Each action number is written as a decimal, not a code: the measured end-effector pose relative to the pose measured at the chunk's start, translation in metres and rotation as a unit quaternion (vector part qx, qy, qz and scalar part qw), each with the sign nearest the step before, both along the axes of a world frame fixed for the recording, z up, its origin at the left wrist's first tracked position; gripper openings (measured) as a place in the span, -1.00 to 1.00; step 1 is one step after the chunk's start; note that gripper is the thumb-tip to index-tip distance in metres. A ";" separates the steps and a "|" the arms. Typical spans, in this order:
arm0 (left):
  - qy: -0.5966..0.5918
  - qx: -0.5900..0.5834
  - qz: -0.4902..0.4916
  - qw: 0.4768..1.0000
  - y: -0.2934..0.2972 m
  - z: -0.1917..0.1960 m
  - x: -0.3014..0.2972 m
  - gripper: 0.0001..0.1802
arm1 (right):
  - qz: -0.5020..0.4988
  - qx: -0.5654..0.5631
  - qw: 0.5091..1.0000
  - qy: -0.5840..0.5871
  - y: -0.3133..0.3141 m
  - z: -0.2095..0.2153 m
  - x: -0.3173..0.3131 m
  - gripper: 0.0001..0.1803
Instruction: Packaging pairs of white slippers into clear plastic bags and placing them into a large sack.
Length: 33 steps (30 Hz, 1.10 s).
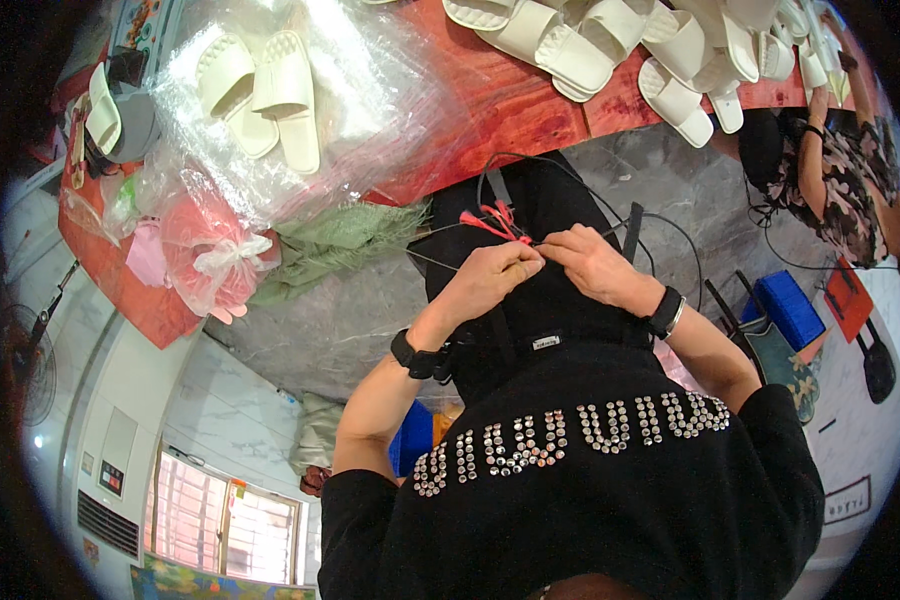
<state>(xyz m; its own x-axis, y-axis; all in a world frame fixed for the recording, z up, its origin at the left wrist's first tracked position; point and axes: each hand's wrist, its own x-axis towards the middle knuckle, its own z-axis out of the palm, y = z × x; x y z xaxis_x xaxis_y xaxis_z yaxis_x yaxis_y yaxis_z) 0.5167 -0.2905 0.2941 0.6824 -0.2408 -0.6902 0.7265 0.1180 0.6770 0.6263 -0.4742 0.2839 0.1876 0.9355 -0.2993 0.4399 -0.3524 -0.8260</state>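
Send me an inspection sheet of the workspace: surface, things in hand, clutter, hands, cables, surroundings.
Surface: red table, clear plastic covering part of it.
Things in hand: red strands, bunched above the lap.
Clutter: pale slippers, one pair on the plastic, more piled at upper right; tied bag and green cloth at left.
Hands: left hand pinches the strands' near end; right hand meets it there, its grip partly hidden.
Cables: thin dark loops over and beside the lap; cord or cable, cannot tell.
Surroundings: co-worker at right, blue bin nearby; fan at left; window at lower left.
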 end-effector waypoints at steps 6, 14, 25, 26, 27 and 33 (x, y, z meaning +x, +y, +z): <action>-0.229 0.109 0.023 0.967 -0.017 0.012 -0.007 -0.69 | -0.216 -0.163 0.941 0.205 0.011 -0.006 -0.012 -0.79; -0.094 0.198 -0.226 0.949 -0.024 -0.002 -0.053 -0.67 | -0.407 -0.105 0.759 0.497 0.030 -0.004 0.009 -0.74; 0.244 0.497 0.460 0.694 0.174 -0.032 -0.396 -0.76 | -0.574 -0.103 0.745 0.323 -0.106 -0.013 0.076 -0.65; 0.261 0.545 0.492 0.627 0.188 -0.019 -0.382 -0.74 | -0.634 -0.077 0.702 0.316 -0.120 -0.016 0.080 -0.68; 0.279 0.585 0.535 0.541 0.196 -0.006 -0.381 -0.71 | -0.654 -0.072 0.685 0.313 -0.122 -0.015 0.085 -0.73; 0.195 0.371 0.408 0.811 0.221 -0.005 -0.273 -0.61 | -0.650 -0.187 0.619 0.400 -0.221 -0.082 0.060 -0.76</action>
